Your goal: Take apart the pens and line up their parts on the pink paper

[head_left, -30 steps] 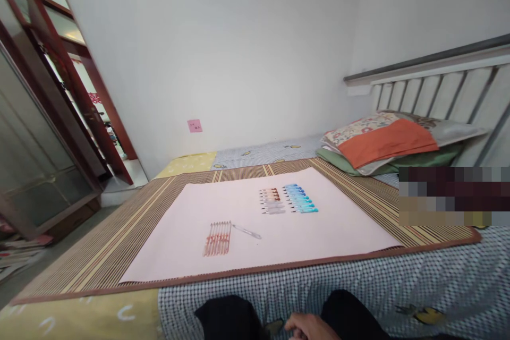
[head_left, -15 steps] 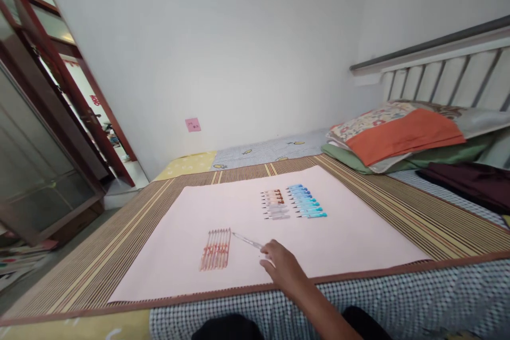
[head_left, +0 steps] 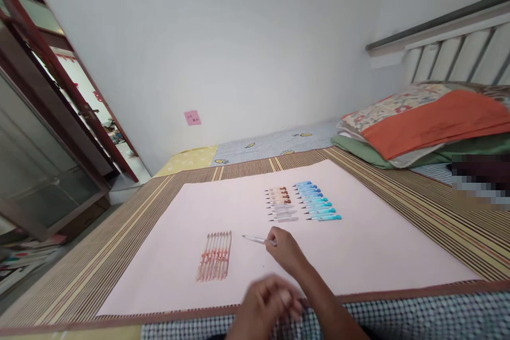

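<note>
My right hand (head_left: 285,248) is closed around a slim whitish pen (head_left: 254,239), low over the pale pink sheet (head_left: 159,255). The pen's tip points left, toward a row of several clear pens with reddish markings (head_left: 215,257) lying side by side. Below and nearer to me is my left hand (head_left: 269,297), its fingers curled and smeared by motion; no object shows in it. Beyond my right hand lie a column of brown and grey pens (head_left: 281,203) and a column of blue and turquoise pens (head_left: 317,202), tips to the left.
The sheet lies on a striped mat (head_left: 131,234) over a checked bedcover (head_left: 418,319). A floral and orange pillow (head_left: 434,117) rests at the right by the white headboard (head_left: 458,58). A pink note (head_left: 192,118) is on the wall; a doorway (head_left: 107,111) stands at the left.
My left hand has come into view from below. My right hand has moved slightly up and right with the pen and closed further around it. The view has shifted a little.
</note>
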`<state>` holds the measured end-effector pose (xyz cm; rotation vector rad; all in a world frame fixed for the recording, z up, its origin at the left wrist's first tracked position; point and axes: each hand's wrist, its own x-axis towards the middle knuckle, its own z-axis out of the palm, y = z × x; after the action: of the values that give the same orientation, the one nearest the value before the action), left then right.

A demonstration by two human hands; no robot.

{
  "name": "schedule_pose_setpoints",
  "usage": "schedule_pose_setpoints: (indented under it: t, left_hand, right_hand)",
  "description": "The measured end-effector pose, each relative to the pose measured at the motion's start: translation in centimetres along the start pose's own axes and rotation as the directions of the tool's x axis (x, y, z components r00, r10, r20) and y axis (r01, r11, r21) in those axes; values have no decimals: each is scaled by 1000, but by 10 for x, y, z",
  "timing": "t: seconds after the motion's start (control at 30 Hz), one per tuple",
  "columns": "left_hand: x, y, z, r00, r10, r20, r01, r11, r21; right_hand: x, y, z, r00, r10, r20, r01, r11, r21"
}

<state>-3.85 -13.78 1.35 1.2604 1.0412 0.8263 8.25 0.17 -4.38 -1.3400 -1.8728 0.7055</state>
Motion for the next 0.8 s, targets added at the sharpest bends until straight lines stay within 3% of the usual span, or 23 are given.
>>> schedule_pose_setpoints:
  t: [0.03,0.07,0.17,0.23,0.3,0.37,0.47,0.53,0.6,0.73,0.8]
  left_hand:
    - [16,12,-13,995,47,-91,-48,999,-14]
    - [31,23,-26,955,115,-272,-128,991,-28]
    - [66,38,-61,758,113,-642,-236,966,-108]
    - [77,29,-76,633,52,-772,-195,976,-94]
    - [82,13,-81,561,10,-828,-106,992,-60]
    - [84,-3,-79,595,0,-804,-51,998,-38]
    - [87,-12,-71,753,-13,-658,-54,995,-81]
    - [90,-10,-68,828,-1,-561,-103,983,-154]
    - [94,-7,-67,850,36,-526,-169,964,-207]
    - [101,-4,-67,858,92,-506,-243,939,-242]
    - [104,-2,-65,869,117,-481,-256,937,-236]
  right_hand:
    - [2,5,-5,999,39,-7,-38,994,106]
    - [4,9,-10,997,82,-7,-79,975,209]
    - [9,20,-21,983,183,5,-163,860,484]
    - [11,25,-25,976,216,-2,-171,778,605]
    - [13,26,-27,973,232,-9,-165,720,674]
    - [14,26,-28,969,246,3,-175,680,712]
    - [16,21,-30,971,239,26,-181,659,730]
    - [17,16,-32,972,232,40,-185,646,741]
    - [17,10,-33,971,235,52,-185,588,787]
    - [13,-4,-27,958,262,113,-195,312,930]
    - [12,-9,-22,954,250,165,-226,241,944]
